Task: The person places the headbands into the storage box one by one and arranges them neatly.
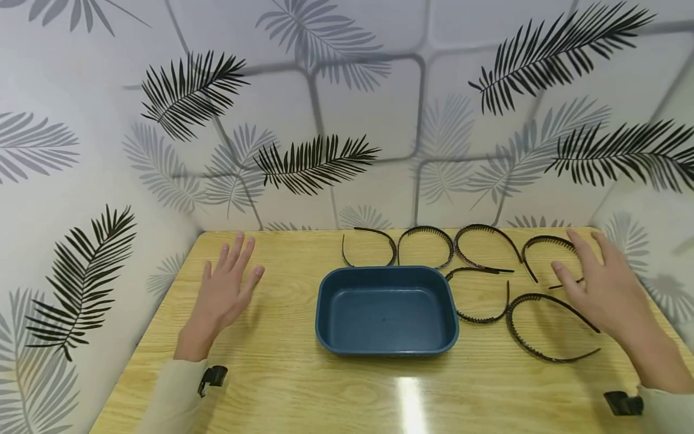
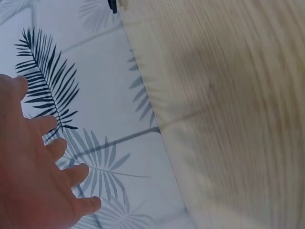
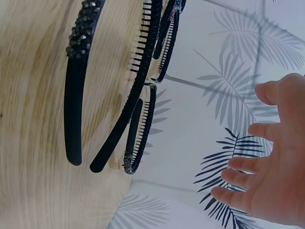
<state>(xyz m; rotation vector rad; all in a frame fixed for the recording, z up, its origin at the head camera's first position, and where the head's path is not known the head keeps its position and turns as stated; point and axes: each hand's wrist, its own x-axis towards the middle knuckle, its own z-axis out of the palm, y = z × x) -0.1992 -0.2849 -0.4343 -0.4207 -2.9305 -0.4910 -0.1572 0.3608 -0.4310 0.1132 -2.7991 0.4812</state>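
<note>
Several dark toothed headbands lie on the wooden table. My right hand [image 1: 609,286] hovers at the right with relaxed fingers, its fingertips overlapping the far-right headband [image 1: 542,239] in the head view. Nearer me lies another headband [image 1: 520,337], its ends pointing right. In the right wrist view a headband [image 3: 76,109] with dark sparkling stones shows close up, and the right hand [image 3: 274,167] holds nothing. At the left my left hand [image 1: 225,295] is spread over the table, empty. A blue plastic basin [image 1: 386,349] stands in the middle with nothing inside.
Behind the basin, a row of headbands [image 1: 425,229] runs along the table's back edge. One headband [image 1: 482,320] lies right beside the basin. The wooden table [image 1: 282,386] meets a wall [image 1: 368,193] printed with leaves at the back and sides.
</note>
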